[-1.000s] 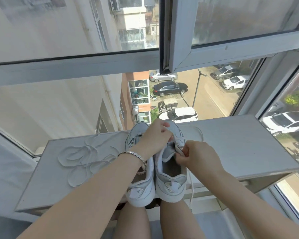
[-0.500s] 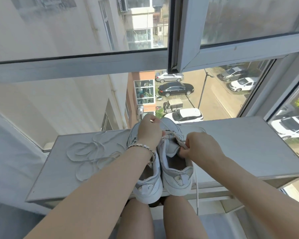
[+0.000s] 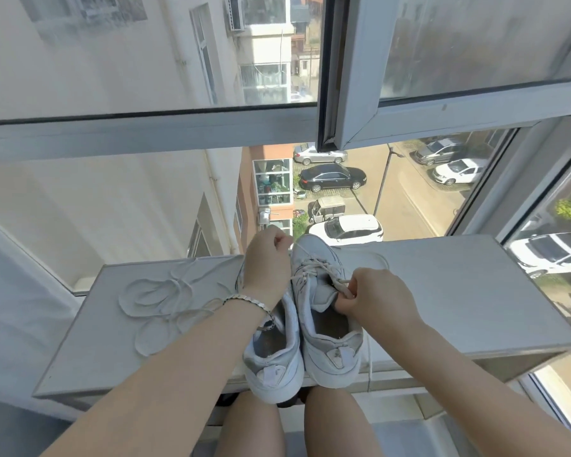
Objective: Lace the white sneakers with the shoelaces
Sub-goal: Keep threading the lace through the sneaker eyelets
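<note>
Two white sneakers stand side by side on a grey window ledge (image 3: pixel 442 291), heels toward me. The right sneaker (image 3: pixel 323 324) has a white lace (image 3: pixel 314 268) crossed through its front eyelets. My left hand (image 3: pixel 267 268) is raised over the left sneaker (image 3: pixel 274 361), fingers pinched on one lace end near the toe. My right hand (image 3: pixel 373 301) pinches the other lace end at the right sneaker's tongue. A second loose shoelace (image 3: pixel 165 301) lies tangled on the ledge to the left.
The ledge ends just beyond the toes at a window pane with a street and parked cars far below. An open window sash (image 3: pixel 343 94) hangs above. My knees (image 3: pixel 294 423) are under the ledge's front edge. A lace tail (image 3: pixel 369 364) hangs off the front.
My left hand has lifted up and away toward the toe, pulling the lace taut. My right hand stays pinched at the tongue. The camera has tilted slightly.
</note>
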Demonstrator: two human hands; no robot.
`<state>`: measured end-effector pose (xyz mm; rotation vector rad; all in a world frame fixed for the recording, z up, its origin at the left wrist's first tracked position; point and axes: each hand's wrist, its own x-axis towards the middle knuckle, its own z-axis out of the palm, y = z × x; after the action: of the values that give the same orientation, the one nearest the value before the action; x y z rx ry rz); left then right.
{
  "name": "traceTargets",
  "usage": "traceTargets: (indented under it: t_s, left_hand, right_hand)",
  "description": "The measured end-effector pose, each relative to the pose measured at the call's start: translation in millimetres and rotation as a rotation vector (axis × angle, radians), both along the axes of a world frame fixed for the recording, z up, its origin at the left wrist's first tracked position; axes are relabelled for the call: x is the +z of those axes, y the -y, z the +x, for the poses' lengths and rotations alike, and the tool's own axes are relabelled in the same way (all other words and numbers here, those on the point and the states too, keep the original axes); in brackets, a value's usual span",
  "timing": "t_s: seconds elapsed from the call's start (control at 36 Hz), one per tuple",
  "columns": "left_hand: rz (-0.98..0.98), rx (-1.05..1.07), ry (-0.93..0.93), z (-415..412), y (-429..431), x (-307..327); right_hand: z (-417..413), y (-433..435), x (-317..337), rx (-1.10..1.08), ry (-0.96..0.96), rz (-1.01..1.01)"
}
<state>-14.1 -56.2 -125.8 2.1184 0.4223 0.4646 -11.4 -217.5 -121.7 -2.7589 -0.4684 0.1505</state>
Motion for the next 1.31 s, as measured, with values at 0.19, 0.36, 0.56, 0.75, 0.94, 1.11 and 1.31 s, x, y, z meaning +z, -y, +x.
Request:
traceTargets:
  t_s: [0.19, 0.36, 0.56, 0.75, 0.94, 1.11, 1.31]
  left_hand:
    - [-0.033, 0.052, -0.118, 9, -5, 8]
    - [0.554, -0.539, -0.092, 5, -1, 29]
    - [0.739, -0.768, -0.185, 10, 11, 20]
    - [0.82, -0.657, -0.19, 9, 11, 10]
    - [0.832, -0.28, -0.158, 5, 0, 8]
    - [0.545, 0.047, -0.382, 12, -24, 23]
    - [0.492, -0.573, -0.246, 8, 0, 20]
  right_hand:
    - [-2, 2, -1, -0.01, 0.016, -0.003]
    - [-3, 1, -3, -0.012, 0.032, 0.007]
    - [-5, 1, -5, -0.027, 0.038, 0.014]
    - [-6, 3, -7, -0.045, 0.041, 0.087]
    - [-8, 3, -7, -0.073, 0.047, 0.101]
    - [-8, 2, -7, -0.076, 0.041, 0.095]
    - [-7, 5, -7, -0.054, 0.011, 0.112]
